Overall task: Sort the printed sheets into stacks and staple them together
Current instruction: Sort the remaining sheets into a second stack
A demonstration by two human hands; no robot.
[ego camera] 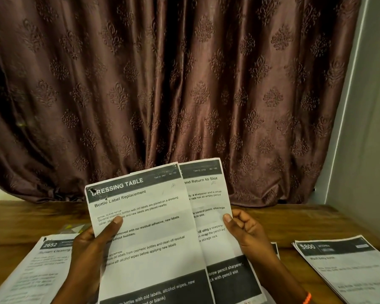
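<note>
Nearest the camera, two printed sheets are being held up, fanned, above the tabletop [272,218]. The front sheet [145,233] is reading "DRESSING TABLE" in its dark header, then "Bottle Label Replacement", with a handwritten "A1" at top right. The rear sheet [215,216] is peeking out on its right, showing "and Return to Slot", a handwritten "A2" and lines about a pencil sharpener. The left hand [92,246] is gripping the front sheet at its left edge, thumb pressing on the printed face. The right hand [246,231] is pinching the right edge of the rear sheet, thumb on the front and fingers curled. An orange band [307,298] is sitting on the right wrist.

Flat on the tabletop, a stack headed "2652" [35,273] is lying below and left of the left hand, and another stack headed "$800" [347,268] is lying well to the right of the right hand. A brown patterned curtain [173,84] is hanging behind.
</note>
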